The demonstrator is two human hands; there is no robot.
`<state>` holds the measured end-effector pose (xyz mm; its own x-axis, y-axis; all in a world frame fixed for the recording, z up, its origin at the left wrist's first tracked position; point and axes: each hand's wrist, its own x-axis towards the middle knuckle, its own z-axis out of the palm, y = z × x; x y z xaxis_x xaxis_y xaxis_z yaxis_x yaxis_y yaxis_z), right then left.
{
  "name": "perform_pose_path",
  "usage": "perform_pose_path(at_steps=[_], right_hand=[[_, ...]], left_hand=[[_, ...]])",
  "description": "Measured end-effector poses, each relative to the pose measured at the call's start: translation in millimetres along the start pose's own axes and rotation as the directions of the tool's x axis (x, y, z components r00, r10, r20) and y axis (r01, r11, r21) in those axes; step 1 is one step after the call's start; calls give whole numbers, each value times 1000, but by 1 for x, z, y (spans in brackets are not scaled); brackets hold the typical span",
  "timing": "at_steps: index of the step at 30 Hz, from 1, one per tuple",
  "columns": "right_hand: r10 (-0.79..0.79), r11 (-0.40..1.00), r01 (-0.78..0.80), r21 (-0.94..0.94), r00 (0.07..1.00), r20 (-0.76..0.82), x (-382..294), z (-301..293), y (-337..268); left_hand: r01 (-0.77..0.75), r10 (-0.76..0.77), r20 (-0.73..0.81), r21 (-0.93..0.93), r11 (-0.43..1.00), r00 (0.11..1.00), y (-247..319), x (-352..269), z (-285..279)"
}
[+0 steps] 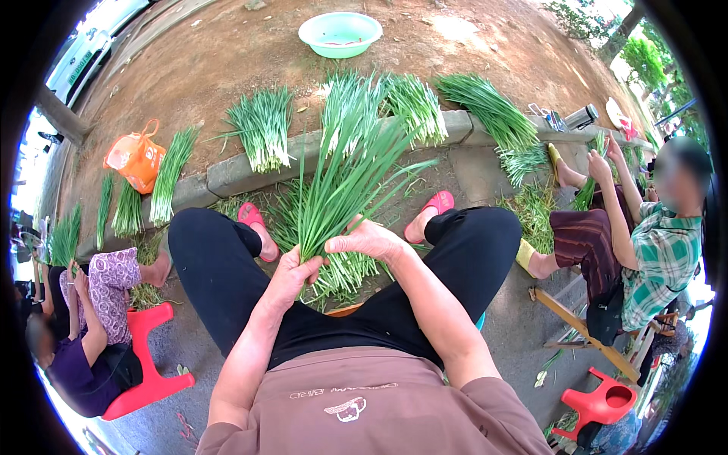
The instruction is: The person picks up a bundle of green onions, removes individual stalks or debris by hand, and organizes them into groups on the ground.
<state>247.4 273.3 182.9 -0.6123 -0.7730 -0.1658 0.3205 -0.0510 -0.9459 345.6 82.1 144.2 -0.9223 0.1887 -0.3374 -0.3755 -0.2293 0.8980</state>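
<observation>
My left hand (pixel 293 280) is closed around the lower ends of a bunch of garlic chives (pixel 335 187). The long green leaves fan upward and to the right, away from me. Beside it my right hand (pixel 369 242) touches the bunch, its thumb pointing at the stems near my left hand. Leaves partly hide its other fingers, so its grip is unclear. A heap of loose chives (pixel 350 273) lies on the ground between my feet, beneath the held bunch. Sorted bundles lean on the stone kerb (pixel 227 179) ahead, among them a neat pale-stemmed bundle (pixel 261 128).
A pale green plastic basin (pixel 340 37) sits on the bare soil. Left of the bundles stands an orange bag (pixel 139 156). People sit close on both sides, one in a checked shirt (pixel 660 244), another on a red stool (pixel 151 364). A metal flask (pixel 581 116) lies on the kerb.
</observation>
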Motion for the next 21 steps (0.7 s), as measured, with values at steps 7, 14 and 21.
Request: perform_pose_path(at_steps=[7,14,21], right_hand=[[-131,889,155,431,988,-86,10,4,18],[-187,742,360,566,921,-341,5,-2,6],[-74,518,703,487,604,-793,-16,-50,-33]], left_hand=[[24,-60,153,227,974,986,1,0,3],[82,-139,150,335,939,979,0,0,11],[82,-100,24,409,909,995,-4,6,13]])
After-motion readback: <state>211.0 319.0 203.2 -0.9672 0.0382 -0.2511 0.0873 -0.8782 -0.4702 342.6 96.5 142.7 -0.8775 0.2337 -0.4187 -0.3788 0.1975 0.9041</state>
